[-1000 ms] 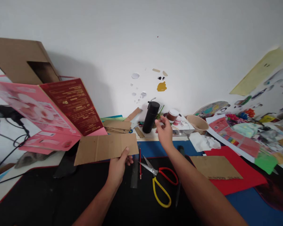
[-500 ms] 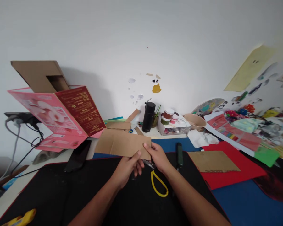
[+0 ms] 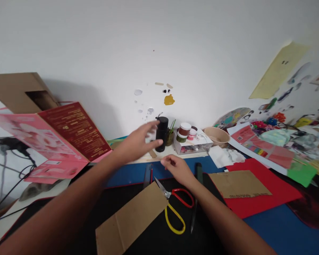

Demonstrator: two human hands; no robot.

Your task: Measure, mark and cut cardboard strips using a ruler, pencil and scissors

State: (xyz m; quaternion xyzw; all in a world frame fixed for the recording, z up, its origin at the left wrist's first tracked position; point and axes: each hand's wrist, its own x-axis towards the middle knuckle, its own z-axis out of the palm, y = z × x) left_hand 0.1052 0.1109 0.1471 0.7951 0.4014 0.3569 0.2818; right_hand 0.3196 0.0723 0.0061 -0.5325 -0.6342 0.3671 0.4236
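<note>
My left hand [image 3: 140, 142] stretches out with fingers apart toward a black bottle [image 3: 162, 134] by the wall; I cannot tell whether it touches it. My right hand [image 3: 178, 170] hovers over the mat's far edge, fingers curled into a pinch; anything between them is too small to see. Below, a cardboard strip [image 3: 133, 219] with a crease lies on the black mat. Scissors [image 3: 167, 193] with one red and one yellow handle sit at its corner. A dark green-handled tool [image 3: 199, 173] lies partly under my right wrist.
At left stands a pink and red folded box [image 3: 74, 132] with a brown carton [image 3: 18, 90] behind it. Paint jars [image 3: 184, 129] top a small white box, beside a beige bowl [image 3: 216, 135]. Another cardboard piece [image 3: 240, 185] rests on red paper [image 3: 279, 193] at right.
Both hands have let go of the cardboard strip, which now lies lower on the mat. My left hand has moved up toward the bottle. The view has shifted, and the scissors show fully.
</note>
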